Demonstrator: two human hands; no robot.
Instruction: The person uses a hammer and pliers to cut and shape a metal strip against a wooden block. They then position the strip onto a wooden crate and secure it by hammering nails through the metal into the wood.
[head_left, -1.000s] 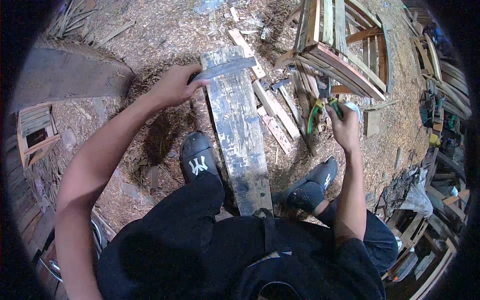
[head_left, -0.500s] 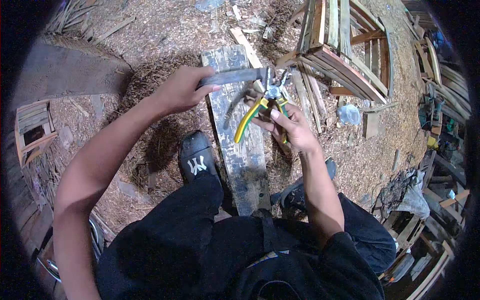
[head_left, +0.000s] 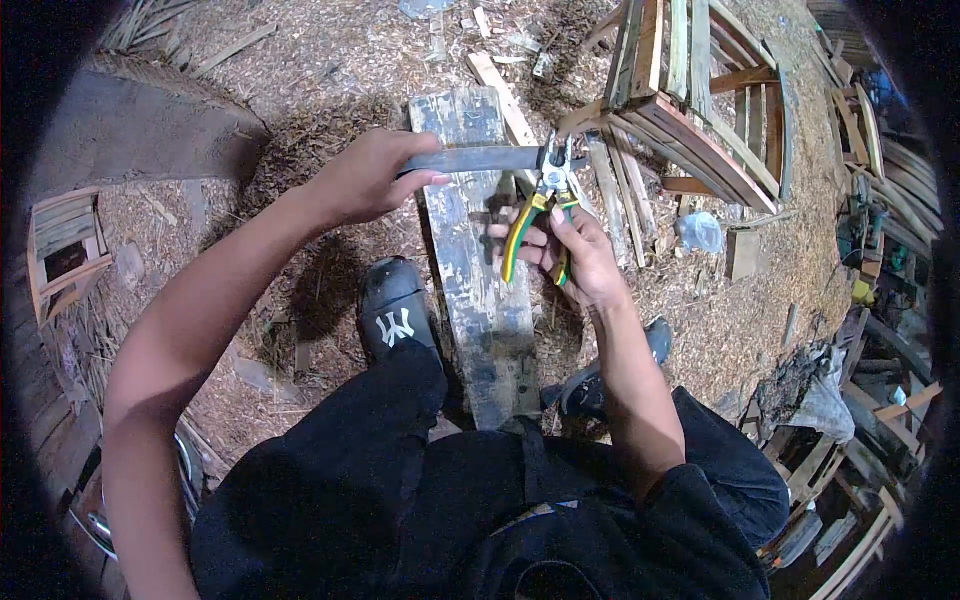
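Gripping the left end of a flat grey strip (head_left: 480,159) between thumb and fingers, the left hand (head_left: 375,178) is above the centre of the head view, beside the far end of a long, worn board (head_left: 482,300). The strip lies crosswise over that board, its right end reaching past the board's edge. Whether it touches the wood beneath, I cannot tell. The right hand (head_left: 577,255), just right of centre, holds a pair of pliers (head_left: 554,182) with yellow and green handles, thumb against one handle and fingers behind. The handles stand apart, and the plier jaws point to the top of the frame, at the right end of the strip; how tightly they bite on it is unclear. A slatted wooden frame (head_left: 655,112) stands tilted in the upper right, with a clear plastic piece (head_left: 700,232) and a wooden block (head_left: 742,253) below it. Dark shoes (head_left: 394,308) flank the board lower down, on ground (head_left: 320,85) strewn with wood chips.
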